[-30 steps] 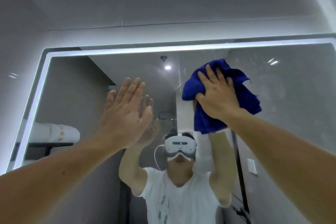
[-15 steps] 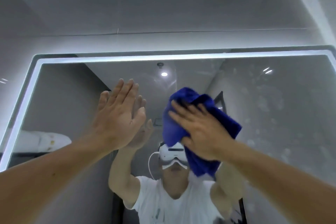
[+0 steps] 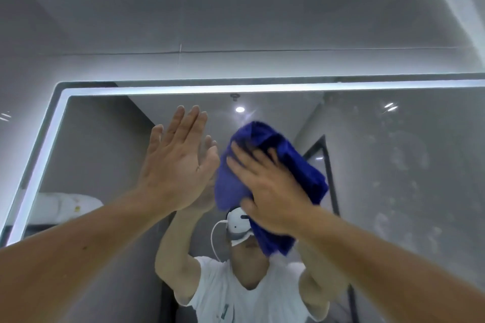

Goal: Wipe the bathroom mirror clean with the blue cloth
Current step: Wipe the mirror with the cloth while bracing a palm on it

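The bathroom mirror (image 3: 105,155) fills the lower part of the view, framed by a lit white strip. A crumpled blue cloth (image 3: 294,165) lies flat against the glass near the middle. My right hand (image 3: 267,189) presses on the cloth with spread, blurred fingers. Just left of the cloth, my left hand (image 3: 175,165) rests flat on the glass, fingers straight and together. Whitish smears and spots (image 3: 404,160) cover the right part of the mirror.
Grey wall tiles (image 3: 236,21) rise above the mirror to the ceiling. The reflection shows a person in a white shirt (image 3: 246,299), a dark door frame (image 3: 328,170) and white rolled towels (image 3: 68,204) on a shelf at the left.
My right hand has swept the blue cloth down and to the left across the glass, from the upper middle toward my left hand. The left hand stays flat on the mirror.
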The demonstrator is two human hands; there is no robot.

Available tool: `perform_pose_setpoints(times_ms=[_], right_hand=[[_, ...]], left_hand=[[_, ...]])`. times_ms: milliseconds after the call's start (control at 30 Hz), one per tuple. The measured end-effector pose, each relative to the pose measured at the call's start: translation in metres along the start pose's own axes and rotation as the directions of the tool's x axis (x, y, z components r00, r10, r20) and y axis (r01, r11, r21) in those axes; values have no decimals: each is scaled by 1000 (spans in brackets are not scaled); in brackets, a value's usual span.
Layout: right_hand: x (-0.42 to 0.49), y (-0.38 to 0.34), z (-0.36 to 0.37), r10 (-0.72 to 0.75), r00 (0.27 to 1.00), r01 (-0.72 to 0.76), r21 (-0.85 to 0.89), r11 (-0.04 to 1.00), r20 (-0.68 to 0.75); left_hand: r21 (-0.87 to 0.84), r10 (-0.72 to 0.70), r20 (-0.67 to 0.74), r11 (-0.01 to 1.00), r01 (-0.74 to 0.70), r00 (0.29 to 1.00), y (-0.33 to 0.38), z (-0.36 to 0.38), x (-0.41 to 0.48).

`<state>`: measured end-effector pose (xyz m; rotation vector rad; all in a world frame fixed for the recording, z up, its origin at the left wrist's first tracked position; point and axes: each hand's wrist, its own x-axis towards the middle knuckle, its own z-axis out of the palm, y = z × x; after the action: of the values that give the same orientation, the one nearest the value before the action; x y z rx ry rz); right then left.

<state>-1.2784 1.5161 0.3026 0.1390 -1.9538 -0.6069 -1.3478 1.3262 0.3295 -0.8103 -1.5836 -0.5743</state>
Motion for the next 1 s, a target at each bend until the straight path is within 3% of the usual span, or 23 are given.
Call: perform_pose_setpoints(times_ms=[133,200,300,433,500,633,767,833,933,1000], right_hand=[[-44,38,-2,-109,991,110,-5,994,78],[-25,65,-18,35,999,-35,-26,999,-13],[34,91,-38,333,932,-336,0,942,-141],[103,85,-45,474,869,-477,13,879,-142],[114,70,-41,388,911,-393,-6,919,-140],[92,37,-27,69,995,-73,-48,996,-74],[20,26,-12,-200,979,200,-4,980,50],[-6,45,-14,-222,971,222,3,975,85],[0,85,-34,-2,1000,3,47,999,-28],[29,107,-48,208,973,-202,64,977,-101]], left_hand=[[-11,23,7,1000,-22,1000,-4,4,-2],[-12,17,4,1000,-17,1000,-8,1,0],[-9,10,-17,1000,-10,1000,-16,-4,2],[-7,27,-38,1000,-27,999,-20,-5,-1],[-8,28,-40,1000,-28,999,-22,-4,0],[6,8,-59,1000,-7,998,-19,3,6],[6,5,-65,1000,-5,998,-13,6,14],[25,8,-56,1000,-7,998,-12,4,18],[25,12,-42,1000,-11,999,-12,-3,22],[35,21,-34,999,-20,999,-14,-9,22]])
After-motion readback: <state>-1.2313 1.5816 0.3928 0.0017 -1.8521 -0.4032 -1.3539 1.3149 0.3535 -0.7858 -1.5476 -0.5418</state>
